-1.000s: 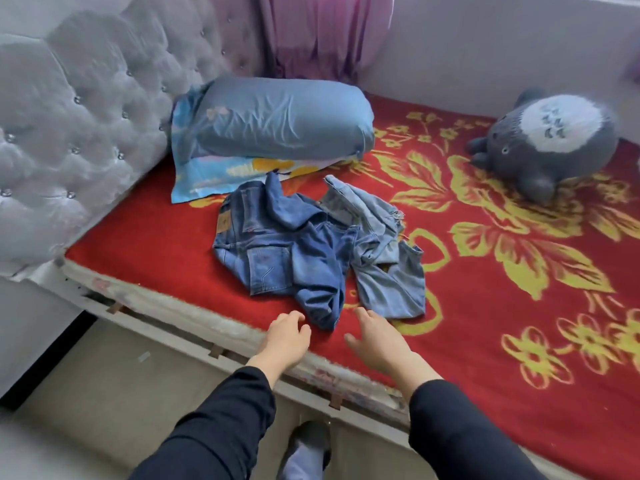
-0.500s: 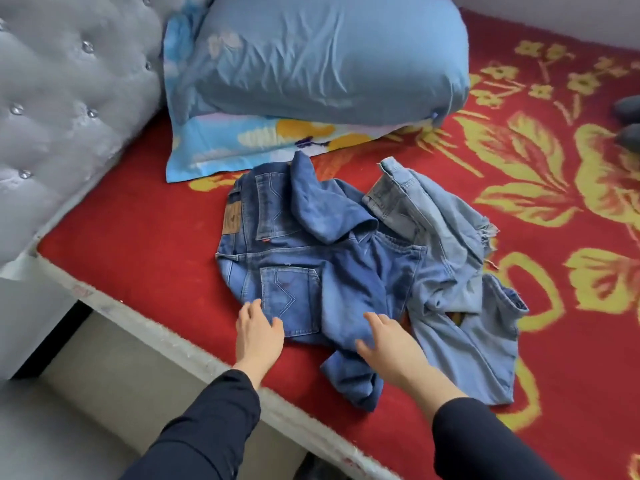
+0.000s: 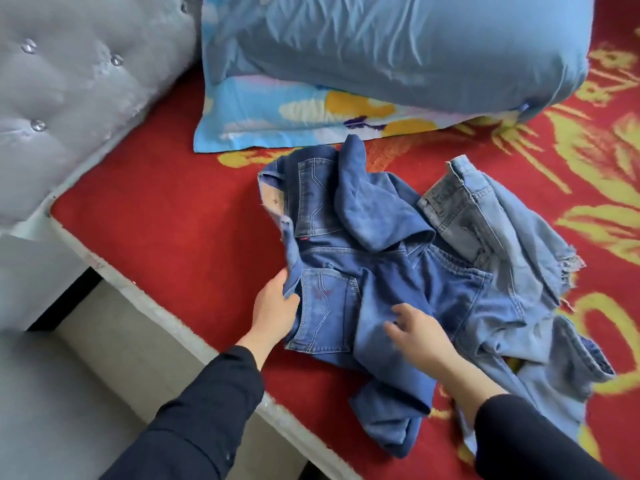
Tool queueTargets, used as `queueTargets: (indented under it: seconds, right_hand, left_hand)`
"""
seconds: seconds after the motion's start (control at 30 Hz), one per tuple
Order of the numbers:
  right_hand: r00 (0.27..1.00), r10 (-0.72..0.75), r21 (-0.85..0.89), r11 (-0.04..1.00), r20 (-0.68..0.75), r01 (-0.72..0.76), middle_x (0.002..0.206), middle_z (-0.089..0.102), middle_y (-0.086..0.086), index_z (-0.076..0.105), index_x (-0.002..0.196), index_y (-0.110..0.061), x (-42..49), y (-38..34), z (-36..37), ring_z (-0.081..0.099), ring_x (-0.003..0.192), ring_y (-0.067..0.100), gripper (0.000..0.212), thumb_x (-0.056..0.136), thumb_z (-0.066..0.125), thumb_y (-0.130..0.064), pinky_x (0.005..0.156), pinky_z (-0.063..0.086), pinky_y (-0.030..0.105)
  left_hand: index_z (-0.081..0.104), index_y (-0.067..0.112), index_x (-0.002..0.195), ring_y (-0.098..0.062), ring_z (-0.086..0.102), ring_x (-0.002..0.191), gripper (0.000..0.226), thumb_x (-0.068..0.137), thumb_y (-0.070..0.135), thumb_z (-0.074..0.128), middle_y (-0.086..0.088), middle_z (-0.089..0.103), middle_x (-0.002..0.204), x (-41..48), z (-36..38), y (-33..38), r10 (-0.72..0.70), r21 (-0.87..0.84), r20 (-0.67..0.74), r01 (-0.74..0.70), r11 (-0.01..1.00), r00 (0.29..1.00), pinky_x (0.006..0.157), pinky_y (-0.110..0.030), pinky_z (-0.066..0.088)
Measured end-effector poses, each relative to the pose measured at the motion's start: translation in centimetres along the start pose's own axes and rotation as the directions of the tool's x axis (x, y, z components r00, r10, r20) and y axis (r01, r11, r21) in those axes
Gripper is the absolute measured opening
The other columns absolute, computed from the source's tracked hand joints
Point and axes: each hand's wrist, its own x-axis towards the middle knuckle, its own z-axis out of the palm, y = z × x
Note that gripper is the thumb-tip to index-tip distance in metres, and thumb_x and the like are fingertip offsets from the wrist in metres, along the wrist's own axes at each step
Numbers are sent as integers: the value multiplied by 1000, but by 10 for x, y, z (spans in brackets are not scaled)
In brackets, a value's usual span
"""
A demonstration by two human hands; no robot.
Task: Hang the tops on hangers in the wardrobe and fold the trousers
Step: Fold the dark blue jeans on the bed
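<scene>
Hands: left (image 3: 273,310) grips jeans (image 3: 381,271), right (image 3: 419,332) perhaps touches.

Left hand (image 3: 273,311) curled, right hand (image 3: 419,336) splayed.

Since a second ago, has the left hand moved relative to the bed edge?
Yes. The left hand went forward from the bed edge, away from the person, onto the dark jeans, and now holds their waistband.

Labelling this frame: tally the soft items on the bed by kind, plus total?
Jeans: 2 (dark blue jeans, light blue jeans)
Pillows: 2 (plain blue pillow on patterned pillow)
Total: 4
</scene>
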Motion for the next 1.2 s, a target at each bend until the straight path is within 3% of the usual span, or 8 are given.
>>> queueTargets:
  seconds: [0.23, 0.37, 0.5, 0.63, 0.8, 0.97, 1.1, 1.2]
  right_hand:
    - [980, -2, 586, 801, -200, 121, 104, 64, -8, 57, 119, -23, 44, -89, -60, 61, 95, 9, 58, 78, 64, -62, 84, 48, 32]
    - [956, -275, 164, 943, -103, 289, 122, 50, -6, 43, 136, -23, 55, -130, -49, 52, 110, 12, 80, 70, 73, -57, 92, 45, 34]
    - [935, -343, -337, 894, -94, 294, 111, 60, 11, 55, 108, -13, 59, -143, -26, 58, 104, 35, 23, 87, 54, -21, 71, 41, 35]
    - [943, 13, 116, 993, -333, 27, 98, 66, 21, 61, 93, -4, 54, -131, -44, 60, 95, 39, 20, 83, 49, -17, 76, 47, 38]
    - [798, 508, 607, 759, -323, -238, 87, 65, 18, 65, 90, 3, 24, -77, -98, 64, 86, 35, 25, 78, 57, -17, 70, 46, 30]
    - [732, 655, 858, 471, -186, -203, 78, 60, 15, 56, 73, -1, -57, -19, -127, 66, 67, 34, 5, 71, 57, -6, 41, 54, 35]
    - [687, 719, 885, 383, -106, -265, 82, 68, 27, 56, 82, 5, -131, 31, -136, 70, 70, 38, 22, 64, 56, -6, 68, 59, 48]
    - [662, 746, 913, 319, -76, -255, 65, 66, 22, 56, 82, 5, -188, 70, -137, 68, 56, 32, 19, 66, 54, -3, 62, 59, 43]
  left_hand:
    - [44, 28, 140, -28, 46, 117, 59, 86, 4, 44, -6, 46, 128, -35, 4, 22, 273, 424, 431, -461, 780, 860, 92, -43, 43]
    - [49, 24, 127, -29, 46, 105, 48, 84, 3, 44, -6, 39, 114, -47, 9, 30, 336, 447, 506, -574, 686, 795, 79, -44, 45]
    - [50, 23, 122, -30, 48, 101, 44, 83, 3, 42, -2, 37, 121, -60, 12, 24, 372, 361, 490, -572, 737, 788, 72, -45, 48]
    - [34, 26, 141, -28, 47, 122, 56, 89, 8, 45, 4, 42, 141, -73, 5, 20, 245, 332, 465, -424, 843, 851, 92, -38, 43]
    - [42, 36, 127, -25, 54, 111, 57, 79, 5, 45, 5, 57, 121, -92, -22, 51, 284, 173, 390, -372, 912, 876, 87, -42, 47]
    - [56, 17, 97, -26, 45, 106, 34, 71, -3, 47, 0, 52, 98, -119, -28, 108, 416, 311, 346, -521, 795, 841, 82, -40, 43]
    - [65, 16, 92, -26, 33, 106, 30, 72, -5, 55, -4, 46, 119, -157, -16, 149, 536, 400, 118, -534, 745, 836, 86, -37, 38]
    - [64, 23, 93, -28, 22, 122, 24, 77, 5, 61, -8, 30, 141, -193, 6, 181, 393, 397, -95, -328, 858, 914, 92, -46, 33]
